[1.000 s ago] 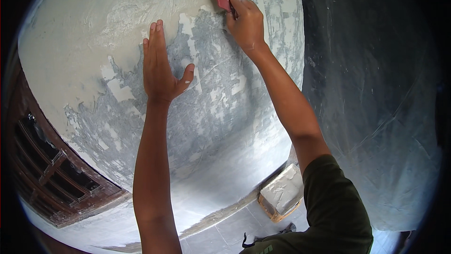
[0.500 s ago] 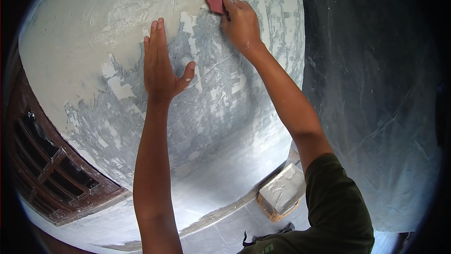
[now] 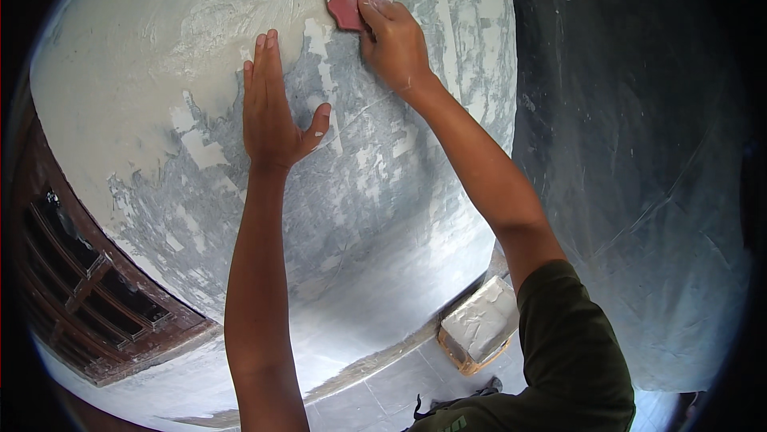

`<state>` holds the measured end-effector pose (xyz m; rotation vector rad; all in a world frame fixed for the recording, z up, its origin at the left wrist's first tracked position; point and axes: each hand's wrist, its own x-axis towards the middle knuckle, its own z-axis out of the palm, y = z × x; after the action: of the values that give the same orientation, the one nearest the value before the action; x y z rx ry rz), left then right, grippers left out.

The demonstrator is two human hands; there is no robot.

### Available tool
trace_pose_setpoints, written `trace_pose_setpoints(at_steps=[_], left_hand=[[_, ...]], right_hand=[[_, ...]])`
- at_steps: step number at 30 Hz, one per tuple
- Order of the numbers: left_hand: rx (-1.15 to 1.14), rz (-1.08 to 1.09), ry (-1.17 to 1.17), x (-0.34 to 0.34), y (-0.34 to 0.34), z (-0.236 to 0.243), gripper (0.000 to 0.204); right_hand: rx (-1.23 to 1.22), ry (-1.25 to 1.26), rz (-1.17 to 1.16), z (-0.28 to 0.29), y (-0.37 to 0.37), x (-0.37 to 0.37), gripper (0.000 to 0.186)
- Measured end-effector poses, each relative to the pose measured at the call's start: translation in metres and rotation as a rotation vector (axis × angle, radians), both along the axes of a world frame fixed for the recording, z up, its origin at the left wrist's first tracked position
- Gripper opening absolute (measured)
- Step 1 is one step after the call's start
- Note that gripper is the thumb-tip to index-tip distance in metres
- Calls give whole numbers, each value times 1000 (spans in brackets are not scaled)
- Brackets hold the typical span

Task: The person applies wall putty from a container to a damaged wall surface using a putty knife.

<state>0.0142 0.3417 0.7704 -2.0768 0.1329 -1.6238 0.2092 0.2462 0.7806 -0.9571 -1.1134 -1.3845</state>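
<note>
While my right hand (image 3: 393,44) presses the small red pad (image 3: 345,8) against the wall (image 3: 160,40) at the far upper part of the scene, its grip is closed on that pad, fingers laid over the right edge and thumb tucked beneath. I judge the pad light and fairly stiff, thin enough to flex a little, and dusty, so it could slip; the hold belongs along its near edge, leaving the flat face free against the plaster. My left hand (image 3: 272,108) holds nothing: its grip is open, palm flat on the wall to the left of the pad and a little nearer, fingers together and thumb spread.

Around both hands the wall is patchy, pale filler over grey, with smoother pale coating to the far left. A dark wooden window frame (image 3: 88,288) sits low on the left. On the tiled floor (image 3: 383,388) near the foot of the wall stands one package, a squarish tub (image 3: 478,326) with orange-brown sides, its top smeared white; any label on it is hidden. A grey sheet (image 3: 639,192) hangs on the right. I see no signs
</note>
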Motion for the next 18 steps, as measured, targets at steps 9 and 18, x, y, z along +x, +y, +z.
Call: trace_pose_setpoints(at_steps=[9, 18], left_hand=[[-1, -49, -8, -3, -4, -1, 92], [1, -40, -9, -3, -2, -1, 92]], right_hand=[[60, 14, 197, -25, -34, -21, 45], [30, 112, -82, 11, -7, 42, 44]])
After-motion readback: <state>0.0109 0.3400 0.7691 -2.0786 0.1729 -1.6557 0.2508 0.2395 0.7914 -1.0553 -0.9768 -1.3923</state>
